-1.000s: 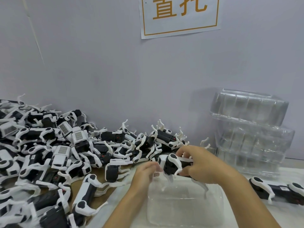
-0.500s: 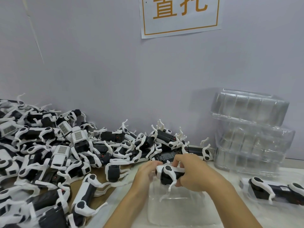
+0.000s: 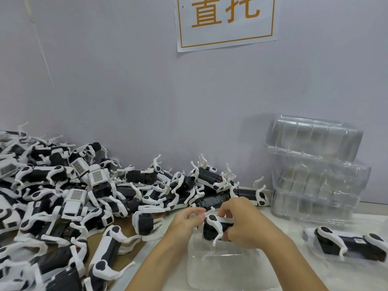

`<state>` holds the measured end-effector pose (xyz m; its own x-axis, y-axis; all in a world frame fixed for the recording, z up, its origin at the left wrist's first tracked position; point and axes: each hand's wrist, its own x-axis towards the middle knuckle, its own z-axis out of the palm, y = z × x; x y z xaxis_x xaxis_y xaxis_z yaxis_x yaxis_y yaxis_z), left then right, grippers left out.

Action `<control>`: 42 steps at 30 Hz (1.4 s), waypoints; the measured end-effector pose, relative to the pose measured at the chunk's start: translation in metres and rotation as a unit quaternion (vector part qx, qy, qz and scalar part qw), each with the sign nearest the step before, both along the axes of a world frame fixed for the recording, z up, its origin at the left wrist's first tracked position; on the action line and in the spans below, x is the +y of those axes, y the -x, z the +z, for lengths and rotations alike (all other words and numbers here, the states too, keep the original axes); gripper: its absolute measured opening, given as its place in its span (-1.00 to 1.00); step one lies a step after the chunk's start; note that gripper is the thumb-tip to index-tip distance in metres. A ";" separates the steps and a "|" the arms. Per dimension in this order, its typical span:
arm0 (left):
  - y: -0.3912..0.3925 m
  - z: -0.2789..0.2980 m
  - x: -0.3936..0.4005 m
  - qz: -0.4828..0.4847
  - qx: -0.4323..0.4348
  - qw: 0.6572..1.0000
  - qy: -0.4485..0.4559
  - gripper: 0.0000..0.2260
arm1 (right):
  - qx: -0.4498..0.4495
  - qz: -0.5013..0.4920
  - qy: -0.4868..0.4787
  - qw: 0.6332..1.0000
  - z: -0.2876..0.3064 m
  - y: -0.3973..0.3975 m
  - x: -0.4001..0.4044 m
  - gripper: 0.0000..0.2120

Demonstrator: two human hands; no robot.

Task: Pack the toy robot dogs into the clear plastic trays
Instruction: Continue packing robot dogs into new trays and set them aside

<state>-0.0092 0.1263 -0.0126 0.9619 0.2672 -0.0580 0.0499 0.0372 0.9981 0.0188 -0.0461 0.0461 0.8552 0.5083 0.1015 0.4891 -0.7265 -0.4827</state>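
**Toy robot dog held over a clear tray**

The pile of toy robot dogs (image 3: 84, 198) covers the left part of the table (image 3: 262, 211), against the wall. At right stands a stack of clear trays (image 3: 317, 175); another dog (image 3: 352, 242) lies in front of it. One clear tray (image 3: 226, 269) is below the hands. The right hand (image 3: 245, 225) grips one toy dog (image 3: 214, 226) just above this tray, fingers curled around its body. The left hand (image 3: 186, 221) pinches its end with the fingertips.
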 end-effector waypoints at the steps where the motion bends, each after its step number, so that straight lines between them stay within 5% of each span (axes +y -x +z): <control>1: 0.001 0.001 0.000 0.000 0.001 1.000 -0.001 -0.77 | 0.001 0.001 0.000 1.000 0.000 0.000 0.000 -0.67; 30: -0.002 0.011 -0.004 0.008 0.067 0.995 -0.071 -0.64 | -0.006 0.000 0.030 1.000 -0.011 -0.005 0.001 -0.63; 42: 0.010 0.029 -0.013 -0.039 -0.034 0.935 -0.349 -0.96 | -0.001 0.003 0.023 1.000 -0.011 -0.007 0.000 -0.59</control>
<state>-0.0189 0.1134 0.0166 0.9752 0.1450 0.1674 -0.0403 -0.6267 0.7782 0.0258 -0.0463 0.0352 0.8521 0.5172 0.0801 0.4942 -0.7448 -0.4484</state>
